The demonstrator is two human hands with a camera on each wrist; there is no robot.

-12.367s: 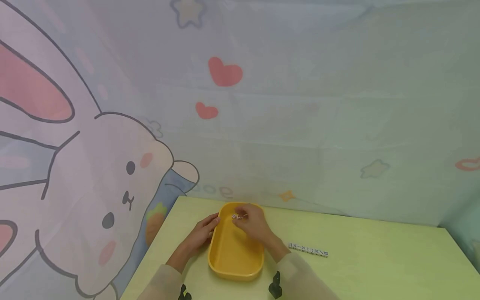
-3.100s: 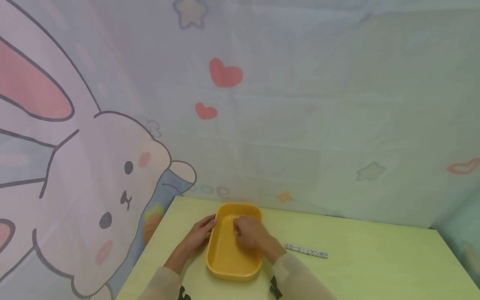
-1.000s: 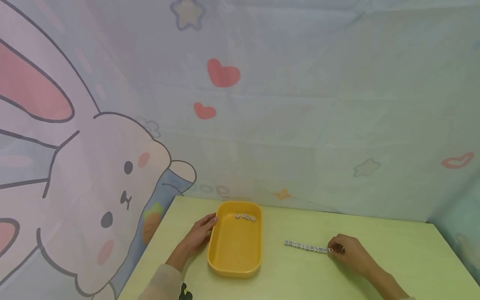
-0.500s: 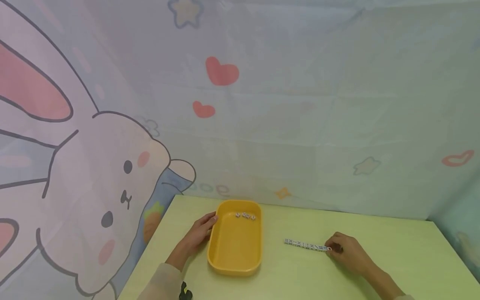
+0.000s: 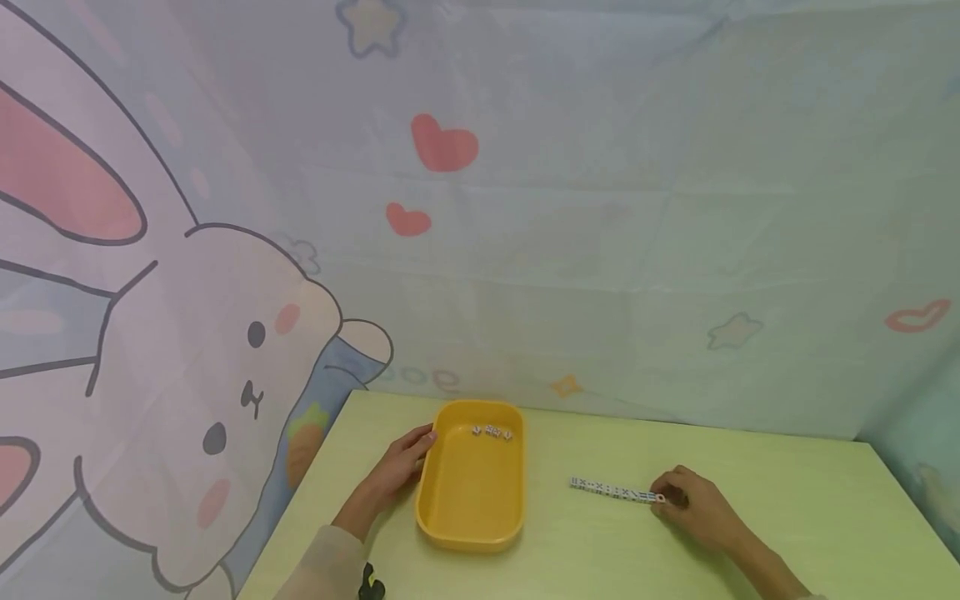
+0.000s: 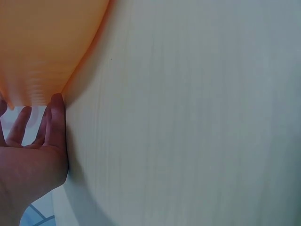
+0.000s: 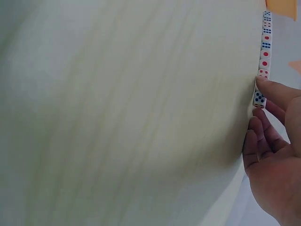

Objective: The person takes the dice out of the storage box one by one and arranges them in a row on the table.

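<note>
A row of white dice (image 5: pixel 611 489) with coloured pips runs across the table, right of a yellow tray (image 5: pixel 471 542). My right hand (image 5: pixel 699 507) is at the row's right end, pinching the end die (image 7: pixel 259 98) between thumb and fingers; one fingertip lies against the neighbouring die with red pips. My left hand (image 5: pixel 397 468) holds the tray's left side, thumb at the rim and the other fingers along the outer wall (image 6: pixel 35 89). Several loose dice (image 5: pixel 492 432) lie inside the tray near its far end.
The pale yellow-green table (image 5: pixel 795 483) reaches back to a hanging cloth (image 5: pixel 570 208) printed with a rabbit, hearts and stars. A black strap piece (image 5: pixel 371 582) shows at my left sleeve (image 5: pixel 322 562).
My right hand has left the tray and moved right to the row's end with a die, which now sits against the row. The left hand stays at the tray. Little differs in the last half second.
</note>
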